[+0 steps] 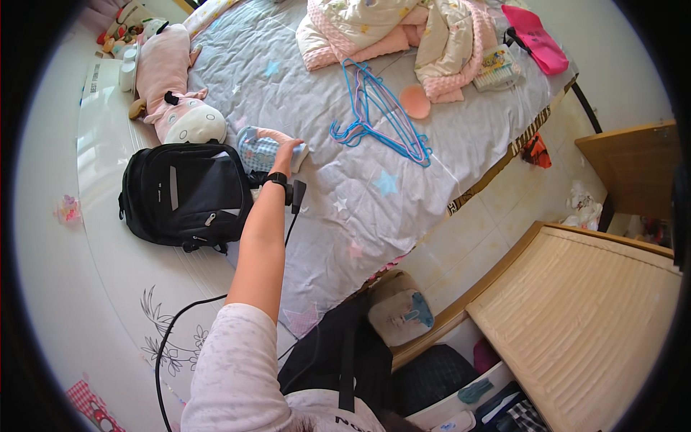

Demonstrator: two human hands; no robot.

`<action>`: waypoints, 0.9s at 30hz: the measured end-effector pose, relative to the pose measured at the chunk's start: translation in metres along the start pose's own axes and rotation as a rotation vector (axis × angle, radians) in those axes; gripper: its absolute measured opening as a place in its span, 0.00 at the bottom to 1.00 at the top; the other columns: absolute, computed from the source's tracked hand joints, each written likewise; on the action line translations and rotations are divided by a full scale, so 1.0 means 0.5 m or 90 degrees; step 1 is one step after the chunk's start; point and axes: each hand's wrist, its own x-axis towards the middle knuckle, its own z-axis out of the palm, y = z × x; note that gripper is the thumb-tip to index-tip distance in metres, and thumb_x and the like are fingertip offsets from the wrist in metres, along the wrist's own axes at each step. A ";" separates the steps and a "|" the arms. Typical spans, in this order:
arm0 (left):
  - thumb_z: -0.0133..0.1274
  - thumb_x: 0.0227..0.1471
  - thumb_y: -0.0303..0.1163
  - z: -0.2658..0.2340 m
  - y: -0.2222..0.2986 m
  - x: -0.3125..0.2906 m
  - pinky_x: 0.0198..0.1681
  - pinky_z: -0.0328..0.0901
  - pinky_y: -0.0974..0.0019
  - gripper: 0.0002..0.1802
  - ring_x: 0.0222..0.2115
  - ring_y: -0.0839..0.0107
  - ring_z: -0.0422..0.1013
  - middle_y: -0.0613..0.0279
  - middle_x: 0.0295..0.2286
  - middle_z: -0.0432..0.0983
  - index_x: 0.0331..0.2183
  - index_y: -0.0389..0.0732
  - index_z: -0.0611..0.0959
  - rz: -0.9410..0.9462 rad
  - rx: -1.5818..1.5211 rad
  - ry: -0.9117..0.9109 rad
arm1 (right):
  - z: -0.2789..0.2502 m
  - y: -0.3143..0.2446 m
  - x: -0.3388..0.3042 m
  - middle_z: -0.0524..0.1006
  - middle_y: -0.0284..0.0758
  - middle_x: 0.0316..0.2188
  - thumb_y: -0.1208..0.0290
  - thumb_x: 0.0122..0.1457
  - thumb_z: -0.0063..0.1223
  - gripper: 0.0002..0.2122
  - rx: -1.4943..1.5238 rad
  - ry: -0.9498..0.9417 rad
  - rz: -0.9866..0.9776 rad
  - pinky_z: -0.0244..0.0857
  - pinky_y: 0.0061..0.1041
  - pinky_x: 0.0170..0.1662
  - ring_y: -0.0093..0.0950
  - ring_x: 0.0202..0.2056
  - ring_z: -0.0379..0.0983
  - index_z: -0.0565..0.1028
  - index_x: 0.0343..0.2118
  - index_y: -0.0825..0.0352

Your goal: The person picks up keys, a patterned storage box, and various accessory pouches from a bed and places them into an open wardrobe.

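Note:
My left hand (286, 150), with a black watch (276, 178) on its wrist, is closed on a blue-and-white checked cloth item (253, 149) on the bed. The fingers reach over its top edge; its exact kind is unclear. Just left of my forearm lies a black backpack (205, 189), front side up, with a grey stripe and a light zip pull. A black connector (297, 194) with a cable sits beside the wrist. My right hand is out of view.
A pink plush animal (167, 86) lies against the white headboard (101, 137). Blue and pink hangers (381, 115) rest mid-bed, near a pink-edged quilt (389, 36), a wipes pack (497, 70) and a bright pink item (536, 39). Right of the bed stands an open drawer (461, 403).

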 end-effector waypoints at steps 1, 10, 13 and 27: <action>0.52 0.32 0.47 -0.005 0.021 -0.035 0.42 0.53 0.66 0.26 0.42 0.64 0.57 0.56 0.33 0.66 0.34 0.41 0.73 0.047 -0.112 -0.036 | 0.007 -0.041 -0.025 0.71 0.34 0.21 0.70 0.49 0.38 0.11 -0.009 0.026 0.027 0.61 0.21 0.30 0.26 0.25 0.68 0.70 0.33 0.69; 0.51 0.36 0.37 0.004 -0.032 -0.175 0.30 0.59 0.69 0.22 0.27 0.73 0.64 0.61 0.25 0.69 0.33 0.31 0.70 0.115 0.016 0.035 | 0.125 -0.500 -0.227 0.70 0.30 0.22 0.72 0.53 0.36 0.09 -0.019 0.051 -0.205 0.58 0.16 0.24 0.19 0.22 0.64 0.69 0.33 0.66; 0.48 0.36 0.35 0.040 -0.079 -0.259 0.30 0.60 0.64 0.22 0.28 0.61 0.67 0.49 0.26 0.70 0.36 0.35 0.68 0.245 0.199 0.057 | 0.118 -0.588 -0.221 0.70 0.32 0.20 0.73 0.54 0.35 0.07 -0.029 0.043 -0.364 0.58 0.15 0.21 0.18 0.20 0.65 0.67 0.32 0.67; 0.51 0.38 0.38 0.251 0.070 -0.869 0.24 0.60 0.62 0.22 0.23 0.55 0.67 0.44 0.22 0.68 0.32 0.34 0.63 0.280 0.241 -0.294 | 0.358 -1.057 -0.401 0.56 0.44 0.46 0.76 0.38 0.54 0.27 -0.166 0.309 -1.003 0.53 0.29 0.45 0.35 0.46 0.56 0.57 0.44 0.70</action>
